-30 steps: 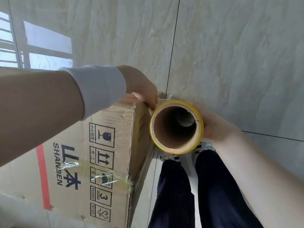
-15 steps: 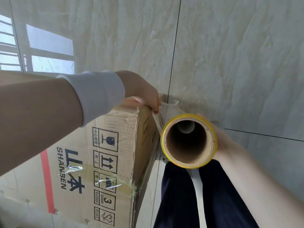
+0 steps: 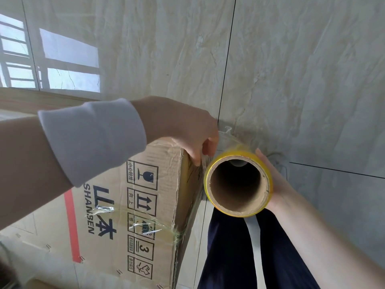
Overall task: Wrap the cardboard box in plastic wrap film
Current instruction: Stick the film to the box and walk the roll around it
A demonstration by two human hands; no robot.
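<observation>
The right hand (image 3: 273,184) gripped the film roll (image 3: 237,182) just beside the cardboard box (image 3: 116,205) on the tiled floor (image 3: 291,80), while the left hand (image 3: 187,130), fingers curled, pinched the film end (image 3: 226,136) at the box's top corner, where a hard tug might slip it free.

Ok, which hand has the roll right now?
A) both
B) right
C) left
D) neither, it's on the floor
B: the right hand grips the roll from behind, while the left hand holds the film at the top corner of the box.
</observation>
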